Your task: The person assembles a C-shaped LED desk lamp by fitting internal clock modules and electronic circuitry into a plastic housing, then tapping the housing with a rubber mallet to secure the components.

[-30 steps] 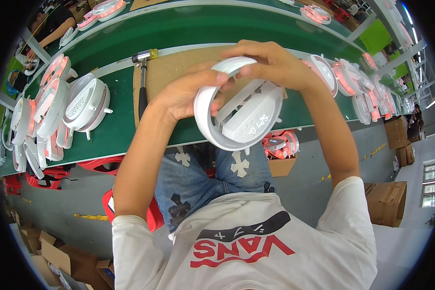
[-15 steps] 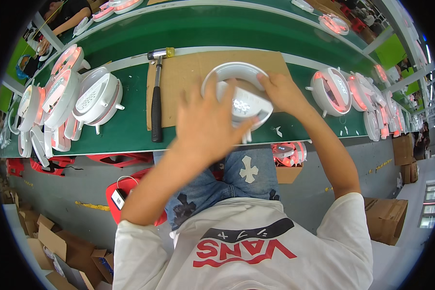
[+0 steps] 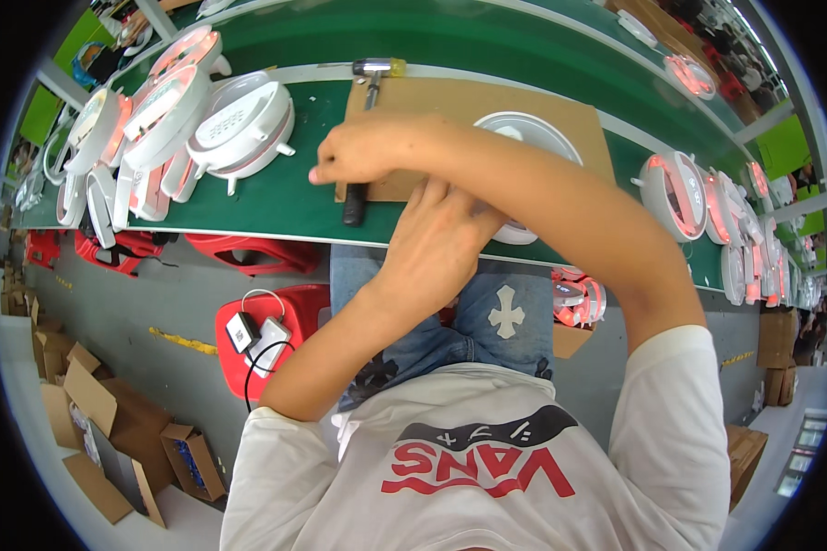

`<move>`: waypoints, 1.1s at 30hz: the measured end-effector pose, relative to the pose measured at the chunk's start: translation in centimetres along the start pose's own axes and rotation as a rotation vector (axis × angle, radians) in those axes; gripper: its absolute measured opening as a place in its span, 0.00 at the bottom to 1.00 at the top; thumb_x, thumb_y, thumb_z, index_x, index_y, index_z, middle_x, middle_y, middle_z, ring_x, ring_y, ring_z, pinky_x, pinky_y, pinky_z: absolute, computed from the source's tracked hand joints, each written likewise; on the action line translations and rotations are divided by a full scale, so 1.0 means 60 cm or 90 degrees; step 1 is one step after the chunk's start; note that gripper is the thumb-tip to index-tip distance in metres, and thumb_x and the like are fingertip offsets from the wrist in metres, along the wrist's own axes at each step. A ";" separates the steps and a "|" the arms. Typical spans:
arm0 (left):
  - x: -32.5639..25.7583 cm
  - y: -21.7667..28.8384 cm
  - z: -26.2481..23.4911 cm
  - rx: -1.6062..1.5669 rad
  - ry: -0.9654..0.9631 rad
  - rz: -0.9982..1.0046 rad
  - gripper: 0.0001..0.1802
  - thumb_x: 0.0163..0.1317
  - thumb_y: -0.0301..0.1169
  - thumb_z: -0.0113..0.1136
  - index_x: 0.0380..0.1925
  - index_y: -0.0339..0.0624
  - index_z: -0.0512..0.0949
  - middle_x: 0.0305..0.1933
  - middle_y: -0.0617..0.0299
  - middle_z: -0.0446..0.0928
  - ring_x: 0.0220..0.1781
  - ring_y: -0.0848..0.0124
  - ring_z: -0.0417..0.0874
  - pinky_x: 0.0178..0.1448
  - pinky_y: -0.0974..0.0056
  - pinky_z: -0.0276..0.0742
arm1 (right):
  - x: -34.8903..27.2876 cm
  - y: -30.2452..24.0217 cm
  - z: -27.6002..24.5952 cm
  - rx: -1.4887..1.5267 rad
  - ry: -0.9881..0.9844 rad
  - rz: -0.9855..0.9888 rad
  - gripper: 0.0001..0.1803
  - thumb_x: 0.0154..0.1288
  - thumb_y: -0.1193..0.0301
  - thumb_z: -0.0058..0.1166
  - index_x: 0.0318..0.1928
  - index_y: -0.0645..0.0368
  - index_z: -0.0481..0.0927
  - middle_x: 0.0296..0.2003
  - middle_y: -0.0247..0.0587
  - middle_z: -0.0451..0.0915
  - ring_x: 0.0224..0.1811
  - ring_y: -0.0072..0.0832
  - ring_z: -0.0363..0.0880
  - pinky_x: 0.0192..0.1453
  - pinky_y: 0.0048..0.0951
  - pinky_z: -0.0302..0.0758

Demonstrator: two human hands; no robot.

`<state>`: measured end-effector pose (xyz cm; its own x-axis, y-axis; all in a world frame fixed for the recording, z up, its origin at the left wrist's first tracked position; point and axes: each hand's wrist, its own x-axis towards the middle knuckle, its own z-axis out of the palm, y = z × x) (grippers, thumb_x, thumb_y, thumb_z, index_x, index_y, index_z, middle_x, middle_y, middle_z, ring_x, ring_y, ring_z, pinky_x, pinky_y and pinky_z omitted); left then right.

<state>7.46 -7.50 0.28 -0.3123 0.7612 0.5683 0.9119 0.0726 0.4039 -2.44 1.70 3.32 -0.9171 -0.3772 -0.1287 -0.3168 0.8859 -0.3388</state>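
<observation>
On a cardboard sheet (image 3: 583, 174) lies a white ring-shaped device (image 3: 553, 138), its middle covered by my right forearm. My left hand (image 3: 436, 230) is closed at its near left side, the fingers bent and their tips partly hidden behind that forearm. My right hand (image 3: 363, 151) reaches across to the left above a hammer (image 3: 351, 213) with a black handle and a yellow-ended head. Its fingers are curled, and whatever they may hold is hidden. Just left of it sits another white ring-shaped device (image 3: 248, 124) with a perforated panel and short pegs.
Similar white devices, several lit red, are piled at the left (image 3: 161, 119) and right (image 3: 675, 197) of the green bench (image 3: 312, 216). Below are a red stool (image 3: 234, 317) with a charger and cable, open cartons (image 3: 133, 441), and a box (image 3: 574, 338) holding lit parts.
My right hand has left the device and crossed over my left arm toward the hammer. My left hand has drawn back to the device's near side. The whole view has shifted.
</observation>
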 end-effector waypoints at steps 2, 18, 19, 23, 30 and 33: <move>-0.002 -0.011 -0.008 0.026 0.012 0.009 0.26 0.48 0.17 0.58 0.49 0.45 0.86 0.57 0.50 0.75 0.64 0.48 0.71 0.66 0.45 0.70 | 0.009 -0.006 -0.010 0.058 -0.115 0.173 0.28 0.74 0.45 0.47 0.46 0.56 0.87 0.30 0.44 0.86 0.24 0.37 0.85 0.38 0.42 0.82; 0.021 -0.019 -0.023 0.121 -0.033 -0.043 0.26 0.52 0.38 0.72 0.52 0.44 0.80 0.57 0.47 0.73 0.59 0.46 0.73 0.62 0.48 0.72 | -0.272 0.148 -0.183 0.886 -0.022 0.122 0.26 0.74 0.69 0.53 0.69 0.61 0.66 0.51 0.54 0.83 0.53 0.30 0.83 0.60 0.23 0.76; 0.024 -0.031 -0.027 0.114 -0.021 -0.052 0.25 0.53 0.35 0.71 0.53 0.44 0.80 0.59 0.46 0.73 0.61 0.45 0.74 0.63 0.47 0.72 | -0.331 0.152 -0.208 0.979 -0.212 -0.165 0.31 0.73 0.67 0.55 0.72 0.57 0.64 0.54 0.58 0.82 0.56 0.33 0.83 0.63 0.28 0.76; 0.034 -0.071 -0.031 0.150 0.025 0.048 0.25 0.53 0.28 0.65 0.55 0.46 0.80 0.65 0.49 0.73 0.71 0.43 0.70 0.73 0.43 0.67 | -0.461 0.007 -0.093 0.481 0.428 0.325 0.33 0.68 0.71 0.57 0.72 0.65 0.67 0.32 0.37 0.77 0.19 0.14 0.67 0.23 0.19 0.63; 0.011 -0.044 0.003 0.064 -0.081 0.041 0.24 0.45 0.36 0.78 0.45 0.48 0.85 0.73 0.57 0.65 0.80 0.41 0.55 0.76 0.30 0.56 | -0.596 -0.098 0.034 0.531 0.389 0.386 0.33 0.67 0.75 0.56 0.72 0.67 0.67 0.33 0.41 0.79 0.25 0.20 0.73 0.31 0.25 0.71; 0.007 -0.047 0.026 0.103 -0.038 0.041 0.21 0.44 0.40 0.80 0.39 0.46 0.86 0.73 0.57 0.65 0.79 0.41 0.56 0.75 0.30 0.57 | -0.590 -0.126 0.058 0.452 0.334 0.368 0.33 0.65 0.79 0.56 0.71 0.70 0.68 0.34 0.43 0.79 0.30 0.27 0.76 0.39 0.27 0.74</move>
<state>5.16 -6.36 -1.75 -0.2398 0.8040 0.5441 0.9621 0.1218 0.2440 33.24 7.43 7.19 -0.9268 0.3662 -0.0838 0.2612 0.4679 -0.8443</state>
